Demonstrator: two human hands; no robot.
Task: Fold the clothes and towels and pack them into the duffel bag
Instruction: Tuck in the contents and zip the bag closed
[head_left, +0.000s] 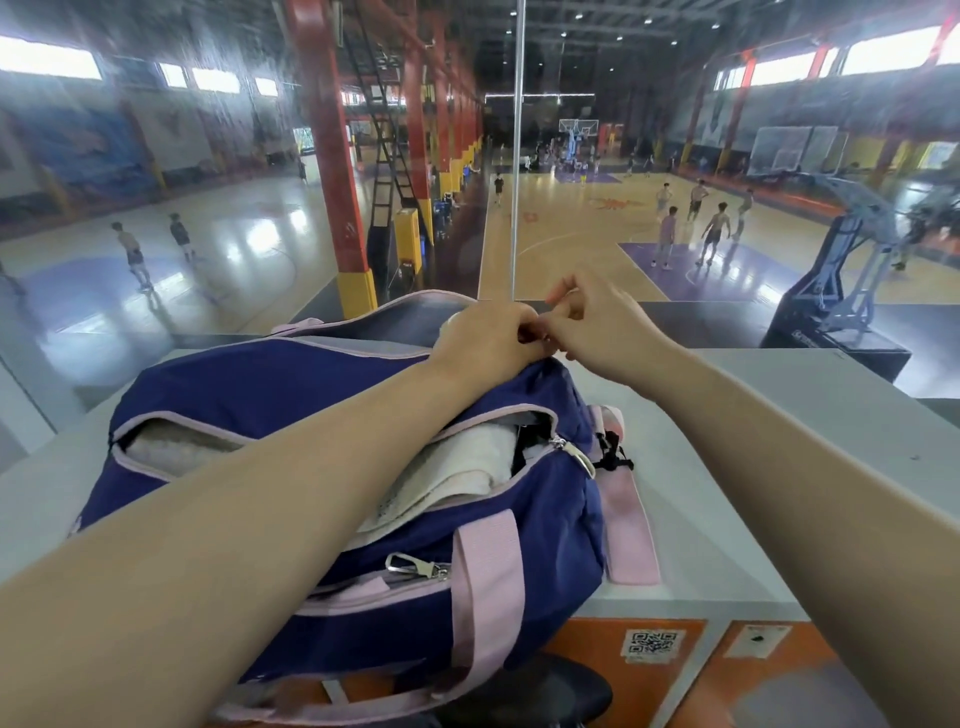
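— At the far end of the duffel bag (291, 400), where are your hands?
— Your left hand (488, 338) is curled closed on the bag's top edge; your right hand (592, 332) pinches something tiny beside it, too small to tell.
— And around them?
— The bag lies on the grey table (779, 415), one white towel (447, 478) inside the open zip, your left forearm crossing over it.
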